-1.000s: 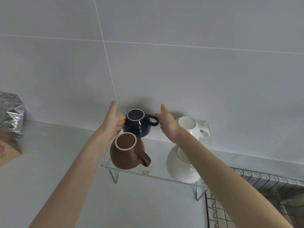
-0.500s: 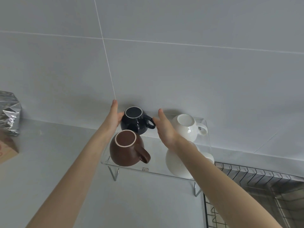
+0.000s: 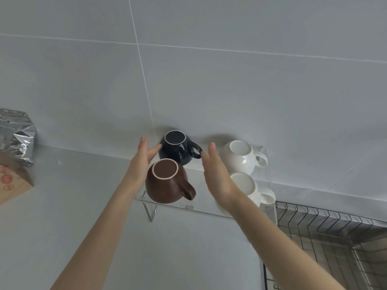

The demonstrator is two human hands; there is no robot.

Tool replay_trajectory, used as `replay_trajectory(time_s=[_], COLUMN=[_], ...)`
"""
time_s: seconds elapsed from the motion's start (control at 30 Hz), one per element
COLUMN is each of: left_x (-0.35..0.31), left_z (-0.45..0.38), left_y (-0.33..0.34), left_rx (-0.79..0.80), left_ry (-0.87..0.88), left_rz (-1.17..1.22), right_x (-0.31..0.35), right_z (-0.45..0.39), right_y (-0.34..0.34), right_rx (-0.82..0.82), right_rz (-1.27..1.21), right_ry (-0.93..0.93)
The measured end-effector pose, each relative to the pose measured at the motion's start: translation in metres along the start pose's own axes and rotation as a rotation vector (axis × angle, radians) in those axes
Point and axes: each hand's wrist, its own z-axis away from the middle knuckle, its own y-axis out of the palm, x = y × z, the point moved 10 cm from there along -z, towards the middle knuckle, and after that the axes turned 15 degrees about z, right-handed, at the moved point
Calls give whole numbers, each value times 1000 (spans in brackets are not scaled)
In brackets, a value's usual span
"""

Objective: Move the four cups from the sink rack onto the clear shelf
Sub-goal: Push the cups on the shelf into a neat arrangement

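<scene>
Several cups stand upside down on the clear shelf against the wall. The dark navy cup is at the back left, the brown cup in front of it. One white cup is at the back right, another white cup sits in front, partly hidden by my right forearm. My left hand is open, its thumb close to the navy cup's left side. My right hand is open, just right of the navy cup's handle, holding nothing.
A black wire sink rack lies at the lower right over the sink. A crumpled silver foil bag and a brown paper bag stand on the grey counter at the far left. Grey tiled wall behind.
Both hands have drawn back from the navy cup and spread open; earlier they were against its sides. The view has shifted slightly.
</scene>
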Motion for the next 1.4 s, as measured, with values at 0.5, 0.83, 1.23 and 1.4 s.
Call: replay_trajectory(time_s=[0.5, 0.83, 1.23, 1.4], left_x=[16, 22, 23, 21], left_z=[32, 47, 56, 59], left_y=[-31, -39, -37, -37], left_rx=[-98, -168, -200, -211], left_ry=[62, 93, 86, 73], left_rz=[75, 82, 80, 39], right_x=[-47, -38, -36, -37], right_z=[59, 48, 45, 46], right_y=[49, 40, 37, 43], right_rx=[-12, -14, -33, 2], right_rz=[58, 78, 70, 124], right_ry=[33, -26, -39, -24])
